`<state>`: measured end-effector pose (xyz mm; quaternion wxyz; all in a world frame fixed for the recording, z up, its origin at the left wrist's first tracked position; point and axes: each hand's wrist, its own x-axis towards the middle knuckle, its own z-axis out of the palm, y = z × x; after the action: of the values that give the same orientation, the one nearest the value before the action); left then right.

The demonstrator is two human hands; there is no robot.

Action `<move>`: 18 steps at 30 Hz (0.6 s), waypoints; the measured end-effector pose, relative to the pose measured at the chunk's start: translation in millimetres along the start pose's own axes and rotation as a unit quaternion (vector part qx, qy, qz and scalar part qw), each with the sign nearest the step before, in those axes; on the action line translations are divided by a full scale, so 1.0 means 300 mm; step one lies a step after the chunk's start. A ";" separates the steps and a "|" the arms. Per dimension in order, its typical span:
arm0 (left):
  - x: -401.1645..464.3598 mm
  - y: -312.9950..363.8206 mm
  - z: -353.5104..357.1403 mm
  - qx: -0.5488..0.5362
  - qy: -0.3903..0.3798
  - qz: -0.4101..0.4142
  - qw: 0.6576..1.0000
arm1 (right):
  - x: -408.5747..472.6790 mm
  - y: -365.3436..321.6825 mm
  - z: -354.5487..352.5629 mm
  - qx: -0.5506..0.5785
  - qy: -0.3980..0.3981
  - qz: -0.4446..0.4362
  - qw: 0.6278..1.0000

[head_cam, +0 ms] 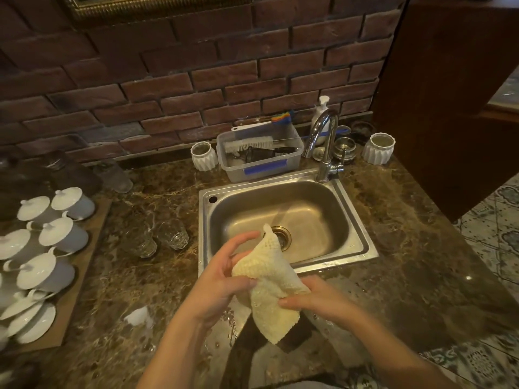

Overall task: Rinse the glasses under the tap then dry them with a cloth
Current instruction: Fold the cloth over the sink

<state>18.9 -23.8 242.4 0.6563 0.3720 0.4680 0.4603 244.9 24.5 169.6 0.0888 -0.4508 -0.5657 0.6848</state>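
Observation:
A pale yellow cloth (pixel 269 279) hangs between my two hands, over the front rim of the steel sink (pixel 356 234). My left hand (pixel 222 279) grips the bunched upper part of it, fingers curled round. My right hand (pixel 317 299) pinches its right edge. The bunched part bulges, and I cannot tell whether a glass is inside. Two clear cut glasses (pixel 140 244) (pixel 173 234) stand on the marble counter left of the sink. A third glass (pixel 116 175) stands further back. The chrome tap (pixel 325 141) is at the sink's back right corner, with no water running.
A wooden board (pixel 84 265) with several white lidded cups fills the left side. Behind the sink stand a plastic tub of brushes (pixel 261 164), two white ribbed pots (pixel 204 157) (pixel 379 148) and a soap pump (pixel 321 110). A dark cabinet (pixel 449 108) juts out at the right. The counter front is wet.

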 end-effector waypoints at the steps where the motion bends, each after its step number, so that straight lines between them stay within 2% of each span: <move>1: -0.005 -0.002 -0.011 -0.003 0.012 -0.002 1.000 | -0.007 0.002 0.000 0.000 0.013 -0.003 1.000; 4: -0.025 -0.016 -0.049 -0.009 0.061 -0.001 0.998 | -0.030 -0.017 -0.011 -0.017 0.072 -0.039 0.997; 10: -0.052 -0.048 -0.066 -0.013 0.136 0.012 0.991 | -0.062 -0.084 -0.020 -0.118 0.158 -0.186 0.963; 14: -0.026 -0.042 -0.054 -0.044 0.197 -0.006 0.979 | -0.050 -0.115 -0.025 -0.101 0.133 -0.161 0.973; 18: 0.029 -0.029 -0.050 -0.017 0.252 -0.012 0.967 | -0.030 -0.113 -0.021 -0.042 0.105 -0.104 0.988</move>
<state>7.9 -17.1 227.8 0.5285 0.2270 0.6150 0.5394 241.3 34.7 203.7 0.1993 -0.4627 -0.6251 0.5962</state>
